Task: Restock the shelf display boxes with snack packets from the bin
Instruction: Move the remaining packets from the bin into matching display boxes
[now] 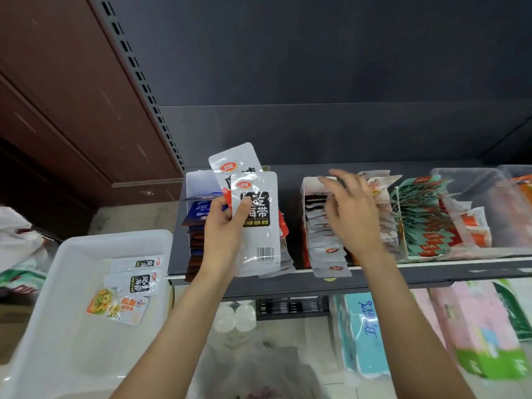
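My left hand [227, 228] grips two white snack packets [256, 223] with black labels, holding them upright in front of the shelf. My right hand [352, 211] hovers with fingers spread and relaxed over a red-sided display box [305, 226] filled with white packets; it holds nothing. A white display box [198, 182] with blue and brown packets stands behind my left hand. The white plastic bin [72, 326] sits at lower left with three packets [132, 283] lying in it.
Further right on the shelf [431, 272] stand a box of teal and red packets [426, 217] and a clear plastic container [489, 203]. Tissue packs [362, 335] lie on the floor under the shelf. A brown cabinet [72, 96] stands at left.
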A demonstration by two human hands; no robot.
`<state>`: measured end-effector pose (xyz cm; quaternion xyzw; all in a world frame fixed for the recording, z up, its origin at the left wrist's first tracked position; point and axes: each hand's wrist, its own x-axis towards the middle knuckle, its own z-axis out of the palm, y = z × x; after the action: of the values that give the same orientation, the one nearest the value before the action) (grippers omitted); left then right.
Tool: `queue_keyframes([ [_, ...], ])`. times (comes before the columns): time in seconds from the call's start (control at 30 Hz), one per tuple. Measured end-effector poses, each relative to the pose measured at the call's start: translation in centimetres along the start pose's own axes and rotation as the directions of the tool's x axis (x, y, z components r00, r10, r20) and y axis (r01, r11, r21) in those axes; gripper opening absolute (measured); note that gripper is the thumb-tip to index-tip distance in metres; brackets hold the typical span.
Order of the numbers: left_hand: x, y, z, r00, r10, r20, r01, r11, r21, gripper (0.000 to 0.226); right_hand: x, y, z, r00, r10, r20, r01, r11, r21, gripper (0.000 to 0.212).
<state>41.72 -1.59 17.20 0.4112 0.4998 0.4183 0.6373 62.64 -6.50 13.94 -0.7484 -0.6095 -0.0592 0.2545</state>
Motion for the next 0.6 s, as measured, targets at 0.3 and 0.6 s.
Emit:
queue_keyframes([
  [0.3, -1.0, 0.0, 0.7, 0.976, 0.216, -0.036, -0.215, 0.976, 0.021, 0.018, -4.7, -10.2, -2.0, 0.998, 0.059, 0.012, -0.056, 0.852, 0.520, 0.030],
  [0.6, -2.8, -0.8, -0.1, 0.844, 0.513, 0.155, -0.525, 0.733, 0.432, 0.027, -3.1, -12.3, -2.4, 0.883, 0.323, 0.341, -0.470, 0.611, 0.637, 0.063],
])
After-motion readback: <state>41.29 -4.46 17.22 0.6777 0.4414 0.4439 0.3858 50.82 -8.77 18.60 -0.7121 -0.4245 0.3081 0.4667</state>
